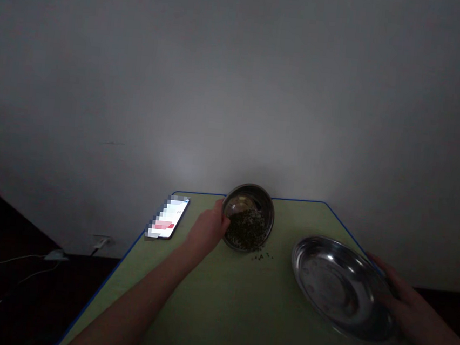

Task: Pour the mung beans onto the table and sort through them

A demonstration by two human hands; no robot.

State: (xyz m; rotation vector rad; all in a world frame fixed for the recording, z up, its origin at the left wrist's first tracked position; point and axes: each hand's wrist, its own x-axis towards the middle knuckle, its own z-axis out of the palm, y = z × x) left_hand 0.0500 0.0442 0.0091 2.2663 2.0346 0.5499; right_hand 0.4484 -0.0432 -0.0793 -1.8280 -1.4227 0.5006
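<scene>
The metal bowl point(266, 202) sits at the far edge of the green table point(216, 312), its mouth facing the camera and dark and pale grains heaped inside; whether its base is flat on the tabletop I cannot tell. The left arm stretches forward, and the left hand point(207, 225) clamps the bowl's left rim, thumb over the lip and fingers around the outside. To the right of the bowl and nearer, the right hand point(402, 300) comes in from the side, gripping the right rim of a shallow metal dish point(337, 286), which looks tilted and slightly blurred. The hands are well apart. Just in front of the bowl lie a few loose grains point(261, 257); left of it rests a lit phone point(175, 219).
</scene>
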